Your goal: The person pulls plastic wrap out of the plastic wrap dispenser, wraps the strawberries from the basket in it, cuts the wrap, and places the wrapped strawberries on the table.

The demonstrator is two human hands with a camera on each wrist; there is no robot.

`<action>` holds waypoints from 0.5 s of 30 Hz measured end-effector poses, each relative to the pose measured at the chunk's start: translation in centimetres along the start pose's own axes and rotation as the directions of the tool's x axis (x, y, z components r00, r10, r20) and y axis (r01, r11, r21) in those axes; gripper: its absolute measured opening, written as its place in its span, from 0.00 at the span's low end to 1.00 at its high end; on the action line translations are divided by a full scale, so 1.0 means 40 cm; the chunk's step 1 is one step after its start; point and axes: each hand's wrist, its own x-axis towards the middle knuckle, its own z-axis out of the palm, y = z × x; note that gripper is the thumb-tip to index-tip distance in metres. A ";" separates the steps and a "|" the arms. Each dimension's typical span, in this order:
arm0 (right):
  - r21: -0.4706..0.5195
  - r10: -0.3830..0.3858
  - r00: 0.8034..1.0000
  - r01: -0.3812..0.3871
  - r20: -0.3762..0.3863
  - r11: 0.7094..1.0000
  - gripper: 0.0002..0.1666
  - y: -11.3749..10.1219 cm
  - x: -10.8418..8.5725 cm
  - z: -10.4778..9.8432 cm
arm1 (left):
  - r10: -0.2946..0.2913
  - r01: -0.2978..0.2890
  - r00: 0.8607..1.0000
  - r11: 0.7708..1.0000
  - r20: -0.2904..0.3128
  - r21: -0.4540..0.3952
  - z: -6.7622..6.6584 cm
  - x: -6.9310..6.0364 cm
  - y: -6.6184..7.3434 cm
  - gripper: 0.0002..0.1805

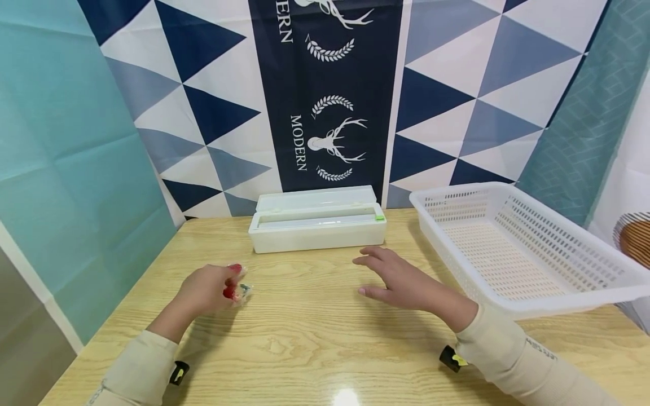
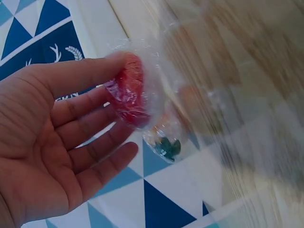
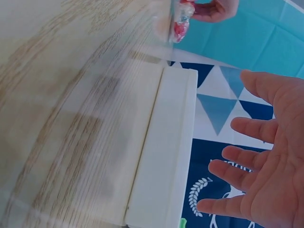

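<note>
My left hand (image 1: 205,290) is over the left part of the table. Between thumb and forefinger it pinches a red piece in clear plastic wrap (image 2: 130,90); its exact kind cannot be told. Just beyond it, in the left wrist view, shows a second wrapped piece with dark green on it (image 2: 167,146). Whether the two are joined is not clear. My right hand (image 1: 401,279) hovers with fingers spread and holds nothing, between the long white box (image 1: 320,238) and the white basket (image 1: 538,307). The box stands at the back of the table, its lid (image 1: 315,198) raised.
The slatted plastic basket fills the right side of the wooden table (image 1: 284,344). A patterned cloth (image 1: 218,107) hangs behind, and a teal cloth (image 1: 76,141) hangs at the left. A small green tab (image 1: 380,218) sits on the box's right end. A round brown thing (image 1: 635,239) shows at far right.
</note>
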 end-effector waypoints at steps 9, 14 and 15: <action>0.002 0.007 1.000 -0.007 0.005 1.000 0.32 0.000 0.000 -0.001 | -0.083 0.083 0.996 0.997 0.024 -0.003 0.005 0.005 -0.020 0.16; 0.009 0.000 1.000 0.000 0.009 1.000 0.31 -0.001 0.000 -0.002 | -0.056 0.056 0.998 0.998 0.015 0.003 0.011 0.013 -0.021 0.16; 0.010 -0.002 1.000 0.002 0.010 1.000 0.31 -0.002 0.001 -0.003 | -0.051 0.051 0.999 0.999 0.014 0.008 0.013 0.015 -0.021 0.17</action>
